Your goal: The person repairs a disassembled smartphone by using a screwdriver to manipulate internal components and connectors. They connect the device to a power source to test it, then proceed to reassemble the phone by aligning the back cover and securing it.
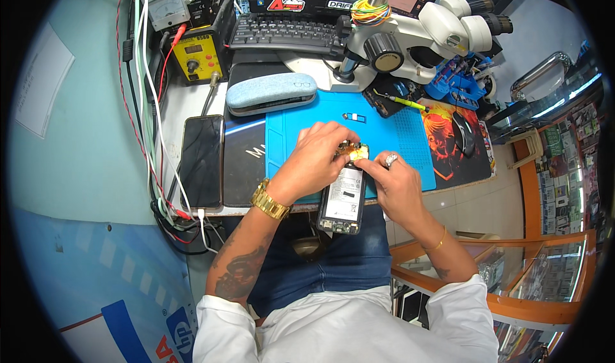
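Observation:
An opened smartphone (344, 199), its back cover off and pale battery bared, juts over the near edge of the blue work mat (291, 135). My left hand (315, 158) has its fingers curled over the phone's upper end, where a bright gold-coloured patch shows. From the other side my right hand (396, 182) presses thumb and fingertips against that same end. The fingers cover most of the part between them, so its details are hidden. Just beyond the hands, a small SIM tray (355, 118) lies on the mat.
A blue-grey glasses case (271, 94) and a dark phone (202, 161) lie to the left. Behind stand a microscope (384, 54), a keyboard (285, 35) and a yellow-fronted soldering station (196, 58). At right are a yellow-green pen-shaped tool (402, 100) and a mouse (462, 134).

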Motion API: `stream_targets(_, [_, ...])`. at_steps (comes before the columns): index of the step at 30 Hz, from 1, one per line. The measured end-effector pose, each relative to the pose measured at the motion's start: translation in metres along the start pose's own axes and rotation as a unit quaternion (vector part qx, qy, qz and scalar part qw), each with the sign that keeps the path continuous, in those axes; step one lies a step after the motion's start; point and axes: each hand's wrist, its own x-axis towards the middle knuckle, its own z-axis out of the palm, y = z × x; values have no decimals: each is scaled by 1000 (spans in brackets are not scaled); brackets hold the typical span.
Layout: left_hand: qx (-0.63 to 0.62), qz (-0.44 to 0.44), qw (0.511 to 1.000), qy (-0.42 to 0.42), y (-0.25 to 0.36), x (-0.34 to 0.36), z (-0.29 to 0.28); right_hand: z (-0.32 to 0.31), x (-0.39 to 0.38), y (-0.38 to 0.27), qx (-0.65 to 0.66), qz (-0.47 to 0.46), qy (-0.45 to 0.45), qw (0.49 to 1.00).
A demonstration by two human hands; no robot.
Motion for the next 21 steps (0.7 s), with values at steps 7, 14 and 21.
stream_targets(7, [4,2,1000,-2,0,0,1,-4,11,7,173,109,-59,977])
stream_targets(14, [2,4,1000,5,-1,0,1,-13,20,8,227,168,-132,950])
stream_targets(21, [5,-3,1000,2,1,1,1,-18,10,-3,96,81,-84,989])
